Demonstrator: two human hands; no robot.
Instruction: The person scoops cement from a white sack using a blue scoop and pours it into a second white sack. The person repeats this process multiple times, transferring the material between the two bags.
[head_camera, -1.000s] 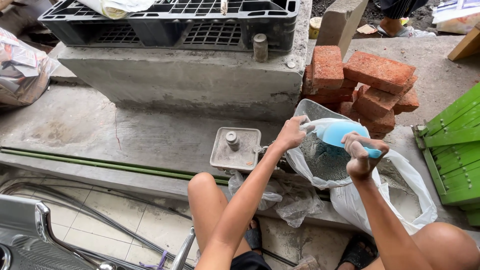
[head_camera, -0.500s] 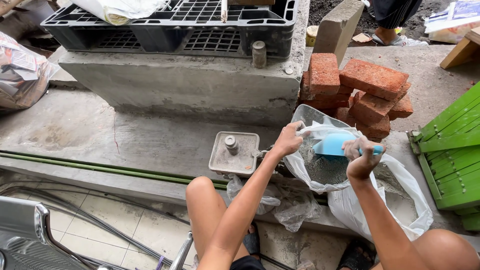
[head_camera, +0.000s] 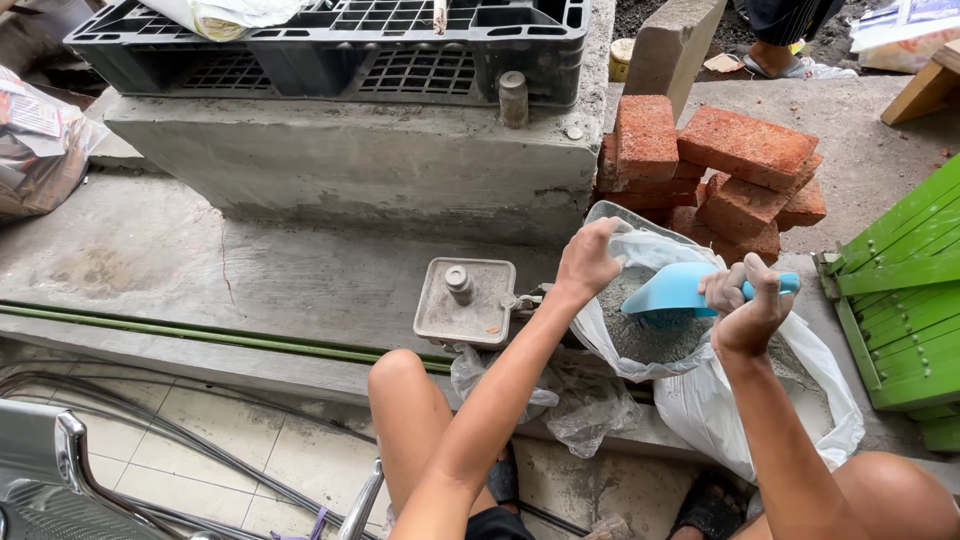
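My left hand (head_camera: 587, 262) pinches the rim of a clear plastic bag (head_camera: 640, 352) and holds it open. Grey powder (head_camera: 640, 335) fills the bottom of the bag. My right hand (head_camera: 745, 305) grips the handle of a light blue plastic scoop (head_camera: 672, 290), whose blade is tipped down inside the bag's mouth, just above the powder. A larger white plastic sack (head_camera: 740, 410) lies under and to the right of the bag. Left of the bag, a small square grey scale (head_camera: 466, 302) with a metal weight on it sits on the concrete ledge.
A pile of red bricks (head_camera: 720, 170) stands behind the bag. Green wooden slats (head_camera: 905, 290) lie at the right. A black plastic pallet (head_camera: 340, 45) rests on a concrete block at the back. Crumpled clear bags (head_camera: 560, 395) lie by my knees. A metal chair frame (head_camera: 60, 470) is at bottom left.
My right hand has lowered the blue scoop deeper into the bag's mouth. My left hand kept its hold on the bag rim. The view shifted slightly downward.
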